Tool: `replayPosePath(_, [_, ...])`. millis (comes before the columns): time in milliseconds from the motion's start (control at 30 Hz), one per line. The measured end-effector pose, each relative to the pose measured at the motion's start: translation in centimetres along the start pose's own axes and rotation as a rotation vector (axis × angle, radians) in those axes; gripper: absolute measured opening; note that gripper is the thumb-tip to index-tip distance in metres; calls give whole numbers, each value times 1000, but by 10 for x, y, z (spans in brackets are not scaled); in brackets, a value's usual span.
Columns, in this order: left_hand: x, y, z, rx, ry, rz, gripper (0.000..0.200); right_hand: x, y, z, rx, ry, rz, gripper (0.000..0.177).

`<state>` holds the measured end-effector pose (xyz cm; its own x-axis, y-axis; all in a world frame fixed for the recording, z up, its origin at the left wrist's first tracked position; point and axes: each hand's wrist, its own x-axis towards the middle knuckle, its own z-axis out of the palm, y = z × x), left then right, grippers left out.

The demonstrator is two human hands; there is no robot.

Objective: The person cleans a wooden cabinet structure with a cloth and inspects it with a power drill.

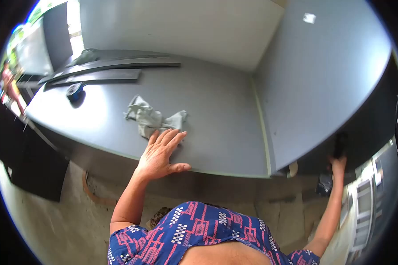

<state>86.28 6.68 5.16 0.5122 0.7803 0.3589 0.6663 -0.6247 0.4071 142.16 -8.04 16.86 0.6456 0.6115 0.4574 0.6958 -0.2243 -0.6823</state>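
Observation:
My left hand (163,152) rests palm down with spread fingers near the front edge of a grey panel (216,132). Its fingertips touch a crumpled pale grey rag (150,118). Out to the right, my right hand (338,164) is wrapped round a dark power tool (325,184) that looks like a cordless drill. The tool's upper part is up against the dark underside of the upright grey panel (323,79), and shadow hides its tip.
Dark strips (115,66) lie along the panel's far left side. Nearer is a blue and black roll or tape measure (76,92). A pale back board (177,31) stands behind. Another person (11,86) is at the far left. Dark boards (40,163) stand below left.

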Motion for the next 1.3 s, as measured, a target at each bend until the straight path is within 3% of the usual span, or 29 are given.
replayPosePath(100, [2,6,10,41,86,-143,92,90,87,11,-357,-113,-430,48])
replayPosePath(133, [4,9,13,69,104,-175,90,128,138,18,-472,-172,-457,42])
replayPosePath(200, [5,13,18,132,172,-212,85,189,231,48,-1102,-345,-515,44])
replayPosePath(267, [7,13,18,88,196,-258,82,203,255,72,-1223,-453,-484,43])
replayPosePath(500, [9,12,20,82,263,-297,72,222,254,134,-1215,-531,-376,39])
replayPosePath(733, [9,11,20,68,304,-313,64,220,254,154,-1157,-512,-330,36])
replayPosePath(1167, [8,10,20,104,569,-242,42,210,237,146,-1012,-427,-286,32])
replayPosePath(1300, [7,7,17,134,517,-244,33,207,224,110,-780,-234,-305,32])
